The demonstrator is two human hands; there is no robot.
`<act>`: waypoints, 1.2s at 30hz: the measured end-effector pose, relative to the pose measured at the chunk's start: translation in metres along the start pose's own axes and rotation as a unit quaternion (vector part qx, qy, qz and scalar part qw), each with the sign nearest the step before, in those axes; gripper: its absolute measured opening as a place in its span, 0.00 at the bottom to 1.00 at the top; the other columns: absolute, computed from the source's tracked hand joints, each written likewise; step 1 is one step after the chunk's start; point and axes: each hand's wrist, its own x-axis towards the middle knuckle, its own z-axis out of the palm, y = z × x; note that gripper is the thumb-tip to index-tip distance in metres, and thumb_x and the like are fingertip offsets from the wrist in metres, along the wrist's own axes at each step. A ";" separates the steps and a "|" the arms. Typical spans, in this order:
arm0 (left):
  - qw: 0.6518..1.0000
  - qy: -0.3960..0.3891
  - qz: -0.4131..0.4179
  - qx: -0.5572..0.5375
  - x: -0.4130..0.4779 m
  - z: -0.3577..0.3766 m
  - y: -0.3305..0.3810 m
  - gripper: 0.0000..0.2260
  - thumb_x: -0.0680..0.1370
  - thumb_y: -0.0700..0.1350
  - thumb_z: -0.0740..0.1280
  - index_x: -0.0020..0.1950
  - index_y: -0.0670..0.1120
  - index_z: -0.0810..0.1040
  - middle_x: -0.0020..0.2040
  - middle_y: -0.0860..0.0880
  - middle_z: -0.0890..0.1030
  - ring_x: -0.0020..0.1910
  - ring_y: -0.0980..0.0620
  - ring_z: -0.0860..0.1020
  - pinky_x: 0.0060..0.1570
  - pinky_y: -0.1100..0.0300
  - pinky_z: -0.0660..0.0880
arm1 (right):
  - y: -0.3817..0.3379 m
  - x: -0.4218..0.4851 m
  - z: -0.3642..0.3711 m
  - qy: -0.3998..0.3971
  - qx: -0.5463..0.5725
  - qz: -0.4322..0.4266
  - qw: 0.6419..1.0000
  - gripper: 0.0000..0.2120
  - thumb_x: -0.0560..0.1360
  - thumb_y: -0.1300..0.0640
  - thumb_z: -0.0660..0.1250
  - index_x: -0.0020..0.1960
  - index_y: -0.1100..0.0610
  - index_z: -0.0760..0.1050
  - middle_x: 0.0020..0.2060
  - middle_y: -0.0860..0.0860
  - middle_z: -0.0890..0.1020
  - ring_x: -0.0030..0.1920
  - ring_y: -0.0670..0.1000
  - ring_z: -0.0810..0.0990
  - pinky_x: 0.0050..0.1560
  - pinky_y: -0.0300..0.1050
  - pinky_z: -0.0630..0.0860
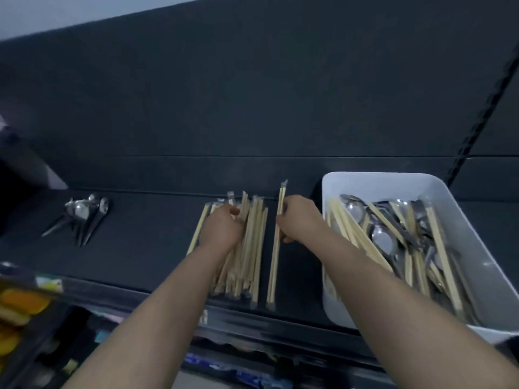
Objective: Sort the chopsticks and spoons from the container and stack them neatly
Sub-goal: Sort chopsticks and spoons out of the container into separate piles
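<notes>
A white container [337, 186] at the right holds a jumble of wrapped chopsticks and metal spoons. In the middle of the dark counter lies a pile of wrapped chopsticks [250, 254]. My left hand [222, 228] rests on top of this pile with its fingers curled into the sticks near their far ends. Just right of the pile, my right hand [297, 217] pinches a single wrapped chopstick pair [273, 270], which lies lengthwise, apart from the pile. A small heap of sorted spoons [81, 217] sits at the far left of the counter.
A dark wall panel rises behind the counter [140, 248]. Below the counter's front edge, shelves with colourful packages [19, 310] show at the lower left. A pale object [42, 169] juts in at the left edge.
</notes>
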 end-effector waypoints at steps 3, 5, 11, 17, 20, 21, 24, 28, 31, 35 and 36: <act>1.000 -0.027 0.005 0.014 0.006 -0.001 -0.027 0.14 0.79 0.42 0.62 0.64 0.47 0.76 0.61 0.43 0.79 0.57 0.42 0.78 0.50 0.58 0.74 | -0.005 0.014 0.030 -0.019 -0.043 0.012 0.999 0.03 0.75 0.66 0.64 0.46 0.64 0.76 0.42 0.61 0.83 0.37 0.58 0.83 0.40 0.52 0.83; 0.999 -0.034 0.024 0.028 0.010 0.000 -0.035 0.15 0.79 0.39 0.60 0.65 0.48 0.76 0.63 0.44 0.78 0.58 0.44 0.77 0.51 0.58 0.74 | -0.005 0.018 0.040 -0.017 -0.058 0.007 0.998 0.04 0.75 0.64 0.61 0.42 0.62 0.74 0.45 0.59 0.82 0.39 0.56 0.81 0.38 0.46 0.80; 0.991 -0.037 0.129 0.017 0.018 0.009 -0.017 0.13 0.78 0.38 0.62 0.59 0.48 0.80 0.59 0.47 0.81 0.57 0.46 0.78 0.56 0.54 0.76 | -0.004 -0.002 0.017 0.087 -0.182 -0.086 0.976 0.14 0.76 0.57 0.61 0.59 0.51 0.79 0.55 0.54 0.82 0.58 0.57 0.78 0.53 0.47 0.76; 0.969 -0.031 0.237 -0.059 0.005 0.031 0.063 0.10 0.77 0.41 0.63 0.53 0.49 0.82 0.52 0.51 0.84 0.52 0.49 0.81 0.53 0.56 0.77 | 0.043 -0.043 -0.052 0.197 -0.263 -0.041 0.944 0.16 0.77 0.56 0.61 0.63 0.46 0.77 0.59 0.49 0.80 0.61 0.55 0.75 0.54 0.47 0.73; 0.957 -0.073 0.275 -0.059 -0.014 0.051 0.104 0.11 0.77 0.40 0.62 0.55 0.47 0.82 0.53 0.49 0.83 0.52 0.49 0.80 0.53 0.58 0.76 | 0.076 -0.067 -0.081 0.202 -0.263 0.033 0.943 0.16 0.75 0.57 0.62 0.60 0.45 0.78 0.55 0.50 0.82 0.57 0.56 0.79 0.49 0.46 0.75; 0.954 -0.091 0.283 -0.047 -0.020 0.059 0.116 0.12 0.77 0.39 0.61 0.55 0.47 0.82 0.52 0.49 0.83 0.52 0.48 0.79 0.52 0.58 0.76 | 0.087 -0.074 -0.089 0.198 -0.265 0.056 0.942 0.15 0.75 0.57 0.63 0.58 0.45 0.79 0.53 0.51 0.83 0.55 0.56 0.79 0.48 0.46 0.75; 0.944 -0.145 0.289 0.060 -0.038 0.080 0.144 0.11 0.76 0.35 0.60 0.44 0.52 0.73 0.48 0.47 0.79 0.48 0.43 0.77 0.47 0.57 0.75 | 0.115 -0.087 -0.102 0.173 -0.269 0.089 0.943 0.12 0.75 0.55 0.63 0.56 0.44 0.79 0.52 0.50 0.83 0.53 0.56 0.80 0.45 0.45 0.74; 0.925 -0.170 0.253 0.225 -0.056 0.096 0.161 0.08 0.75 0.32 0.60 0.52 0.42 0.72 0.54 0.42 0.77 0.53 0.41 0.77 0.44 0.54 0.72 | 0.137 -0.089 -0.103 0.127 -0.257 0.093 0.953 0.14 0.75 0.56 0.62 0.57 0.45 0.79 0.53 0.50 0.82 0.53 0.56 0.80 0.48 0.46 0.75; 0.941 -0.155 0.205 0.219 -0.056 0.107 0.160 0.11 0.75 0.34 0.63 0.56 0.42 0.69 0.56 0.42 0.77 0.54 0.41 0.77 0.44 0.55 0.70 | 0.143 -0.083 -0.102 0.112 -0.250 0.075 0.959 0.15 0.76 0.56 0.61 0.60 0.44 0.77 0.56 0.49 0.81 0.56 0.55 0.79 0.51 0.45 0.75; 0.968 -0.150 0.144 0.141 -0.046 0.128 0.160 0.20 0.76 0.39 0.65 0.66 0.41 0.63 0.58 0.42 0.78 0.56 0.41 0.77 0.43 0.54 0.69 | 0.142 -0.071 -0.106 0.075 -0.255 0.048 0.963 0.16 0.77 0.57 0.63 0.62 0.45 0.76 0.58 0.50 0.80 0.58 0.54 0.78 0.53 0.46 0.74; 0.974 -0.144 0.130 0.120 -0.044 0.130 0.161 0.22 0.76 0.39 0.67 0.67 0.41 0.62 0.58 0.42 0.78 0.56 0.41 0.77 0.42 0.54 0.68 | 0.141 -0.068 -0.107 0.069 -0.257 0.046 0.963 0.16 0.76 0.57 0.63 0.62 0.45 0.76 0.58 0.50 0.80 0.58 0.55 0.78 0.52 0.46 0.74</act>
